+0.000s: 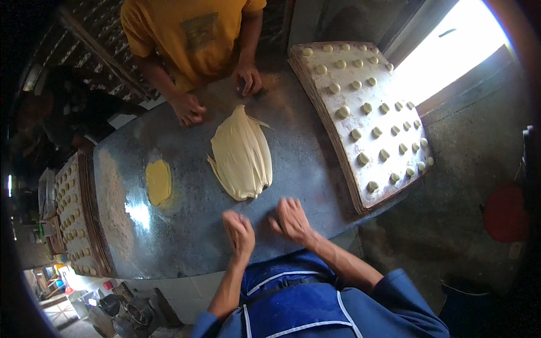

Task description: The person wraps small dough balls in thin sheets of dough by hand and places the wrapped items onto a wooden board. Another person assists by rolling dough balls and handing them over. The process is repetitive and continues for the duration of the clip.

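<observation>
Left hand (240,230): I see its fingers curled; I cannot tell whether they pinch anything.
Right hand (292,221): fingers bent, thumb standing apart, nothing visible in its grasp.
Pale dough (242,152): on the metal table (191,239), straight ahead of both hands and apart from them. From my view its long axis runs away from the wearer; its near end faces the gap between the hands, the left seeming slightly nearer.
Yellow slab (158,182): left of the dough.
Co-worker's hands (248,79): beyond the dough's far end, not touching it.
</observation>
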Motion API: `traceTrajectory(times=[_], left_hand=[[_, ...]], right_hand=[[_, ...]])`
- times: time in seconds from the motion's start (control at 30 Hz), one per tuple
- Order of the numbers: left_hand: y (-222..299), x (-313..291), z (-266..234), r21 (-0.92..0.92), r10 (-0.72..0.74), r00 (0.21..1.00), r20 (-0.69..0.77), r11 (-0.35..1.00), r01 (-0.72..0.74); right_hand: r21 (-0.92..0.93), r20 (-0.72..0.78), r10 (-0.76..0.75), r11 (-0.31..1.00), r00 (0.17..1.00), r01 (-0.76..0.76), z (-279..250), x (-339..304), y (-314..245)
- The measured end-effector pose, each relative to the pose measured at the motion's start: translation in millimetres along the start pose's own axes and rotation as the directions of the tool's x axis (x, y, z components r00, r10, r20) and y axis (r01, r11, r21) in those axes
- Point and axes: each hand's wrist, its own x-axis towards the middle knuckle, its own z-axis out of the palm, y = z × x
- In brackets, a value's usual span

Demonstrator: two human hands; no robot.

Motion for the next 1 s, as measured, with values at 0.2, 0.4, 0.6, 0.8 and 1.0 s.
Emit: traceTrajectory(times=[0.2,0.4,0.6,0.8,1.0], left_hand=[[-37.6,33.7,-19.5,-0.055,-0.128,0.992,0.011,0.99,0.129],[-7.3,-20.1,-24.3,-0.15,0.042,0.998,0.054,0.988,-0.033],[-16.9,36.2,-15.0,-0.081,-0.214,0.976,-0.034,0.974,0.211],[-56.2,-13.3,-55.9,0.034,-0.035,0.999,-0.032,0.999,0.036],[0.3,2.1,-87.1,0.119,0.151,0.968,0.2,0.977,-0.177]], right_hand=[[-0.078,-0.156,-0.016,0.997,0.988,0.004,-44.9,15.7,79.7],[0.236,0.241,-0.069,0.972,0.968,0.011,-14.9,-30.4,85.0],[-0.064,-0.245,-0.04,0.998,0.969,0.025,-9.5,11.7,62.4],[0.074,-0.189,0.025,0.997,0.982,-0.011,-39.6,-32.1,107.3],[0.167,-0.218,-0.107,0.975,0.97,0.145,-17.4,-53.5,79.9]])
